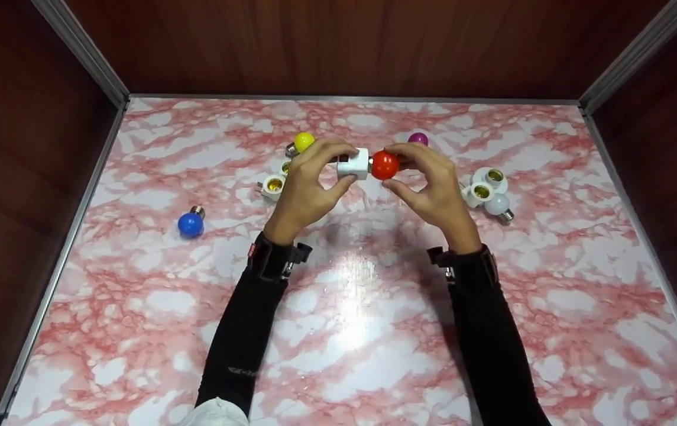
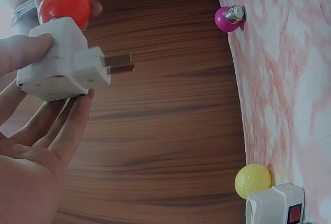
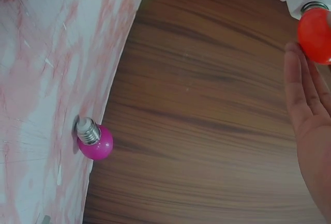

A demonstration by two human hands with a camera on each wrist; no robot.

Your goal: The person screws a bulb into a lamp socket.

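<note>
My left hand [image 1: 307, 192] grips a white plug-in lamp socket [image 1: 355, 165] between thumb and fingers, raised above the table. In the left wrist view, two flat metal prongs [image 2: 118, 60] stick out from the side of the socket. A red light bulb [image 1: 384, 165] is pinched by its round globe in my right hand [image 1: 434, 188]. The bulb lies in line with the socket, its metal screw base at the socket's mouth. A short band of silvery thread [image 3: 314, 6] shows between the two in the right wrist view.
A blue bulb [image 1: 190, 225] lies at the left. A yellow bulb [image 1: 304, 141] and white sockets [image 1: 272, 187] sit behind my left hand. Beyond my right hand lies a magenta bulb [image 1: 418, 138]. More sockets [image 1: 480, 193] and a white bulb [image 1: 497, 204] rest at the right. Brown panels [image 1: 350, 47] enclose the marbled table [image 1: 350, 367].
</note>
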